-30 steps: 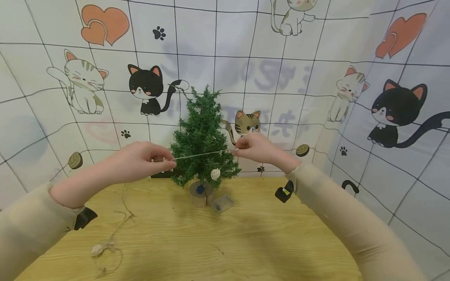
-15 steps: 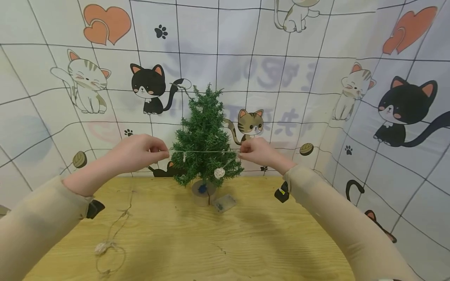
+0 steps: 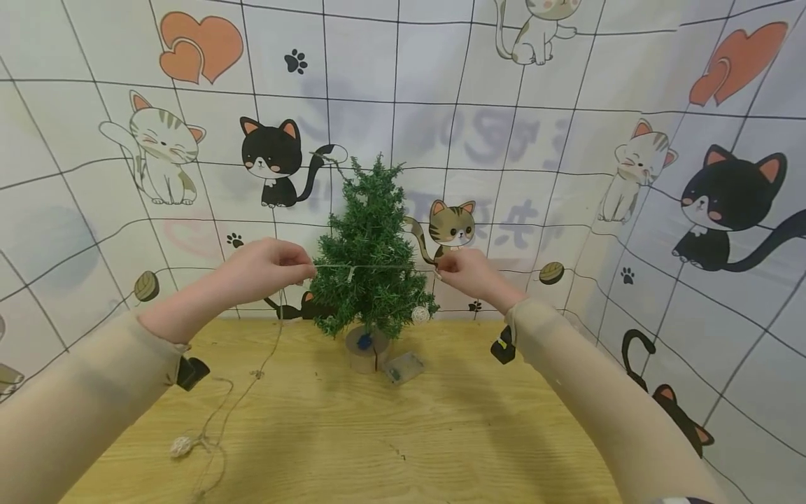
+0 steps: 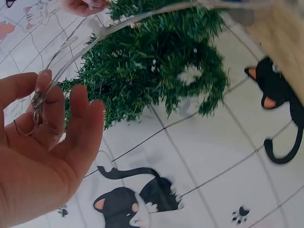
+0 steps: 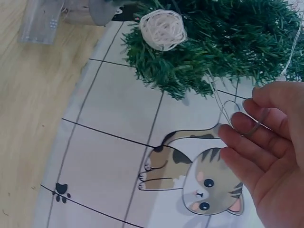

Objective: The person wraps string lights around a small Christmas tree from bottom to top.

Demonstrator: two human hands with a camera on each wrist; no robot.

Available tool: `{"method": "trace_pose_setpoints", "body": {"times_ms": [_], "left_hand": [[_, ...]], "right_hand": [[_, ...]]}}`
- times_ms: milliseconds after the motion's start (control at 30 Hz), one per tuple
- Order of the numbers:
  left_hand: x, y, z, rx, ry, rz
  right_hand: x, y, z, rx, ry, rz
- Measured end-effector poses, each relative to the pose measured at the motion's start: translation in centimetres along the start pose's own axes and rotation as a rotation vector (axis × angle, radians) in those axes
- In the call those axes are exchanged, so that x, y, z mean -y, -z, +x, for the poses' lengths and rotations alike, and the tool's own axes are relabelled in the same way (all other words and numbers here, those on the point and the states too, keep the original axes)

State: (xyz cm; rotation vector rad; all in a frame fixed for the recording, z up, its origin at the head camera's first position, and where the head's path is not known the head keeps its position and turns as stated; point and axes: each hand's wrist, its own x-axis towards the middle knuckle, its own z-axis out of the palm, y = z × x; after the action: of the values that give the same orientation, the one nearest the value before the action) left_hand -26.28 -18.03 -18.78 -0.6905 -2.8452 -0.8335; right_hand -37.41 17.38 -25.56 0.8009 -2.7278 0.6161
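A thin light-coloured string [image 3: 390, 267] runs nearly level and taut between both hands, in front of a small green artificial Christmas tree [image 3: 371, 224]. My left hand [image 3: 267, 273], left of the tree, pinches the string between thumb and fingertip; a small twisted knot [image 4: 37, 100] shows at those fingers in the left wrist view. On the tree's right, my right hand [image 3: 472, 276] pinches the other end of the stretch, and a loop of wire [image 5: 228, 107] curves across its fingers. A white woven ball [image 5: 164, 30] hangs low at the tree's right side.
More string [image 3: 271, 357] trails from the left hand down to the wooden table [image 3: 441, 434], where another woven ball [image 3: 181, 446] lies. A clear flat box [image 3: 404, 367] lies beside the tree's round base [image 3: 359, 360]. Cat-printed cloth [image 3: 352, 91] stands behind.
The slanted string has become level, and both hands have shifted slightly right in view. The left hand has risen a little. The hanging ball has moved right; the trailing string has shifted on the table.
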Motion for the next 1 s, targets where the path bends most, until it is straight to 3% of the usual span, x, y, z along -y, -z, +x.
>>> {"method": "trace_pose_setpoints", "body": {"times_ms": [200, 300, 400, 500, 600, 667, 867, 1000], "left_hand": [[1.0, -0.4, 0.0, 0.121, 0.121, -0.461], [1.1, -0.3, -0.2, 0.152, 0.118, -0.531], [1.1, 0.2, -0.5, 0.172, 0.1, -0.461], [1.2, 1.3, -0.7, 0.214, 0.112, -0.274], [1.6, 2.4, -0.8, 0.252, 0.113, -0.101], [1.9, 3.0, -0.6, 0.239, 0.094, -0.021], [1.1, 3.3, 0.7, 0.053, -0.011, 0.139], [-0.5, 2.9, 1.8, -0.053, -0.068, 0.174]], "right_hand": [[-0.5, -1.7, 0.4, 0.02, -0.019, 0.069], [-0.6, -2.3, 0.5, -0.028, -0.034, 0.098], [-0.6, -2.6, 0.7, -0.084, -0.059, 0.118], [-0.8, -2.7, 0.9, -0.102, -0.094, 0.126], [-1.2, -2.8, 1.0, -0.07, -0.151, 0.154], [-1.5, -2.8, 0.9, -0.025, -0.194, 0.19], [-1.8, -3.2, 1.0, 0.102, -0.21, 0.275], [-1.1, -2.8, 1.2, 0.205, -0.167, 0.224]]}}
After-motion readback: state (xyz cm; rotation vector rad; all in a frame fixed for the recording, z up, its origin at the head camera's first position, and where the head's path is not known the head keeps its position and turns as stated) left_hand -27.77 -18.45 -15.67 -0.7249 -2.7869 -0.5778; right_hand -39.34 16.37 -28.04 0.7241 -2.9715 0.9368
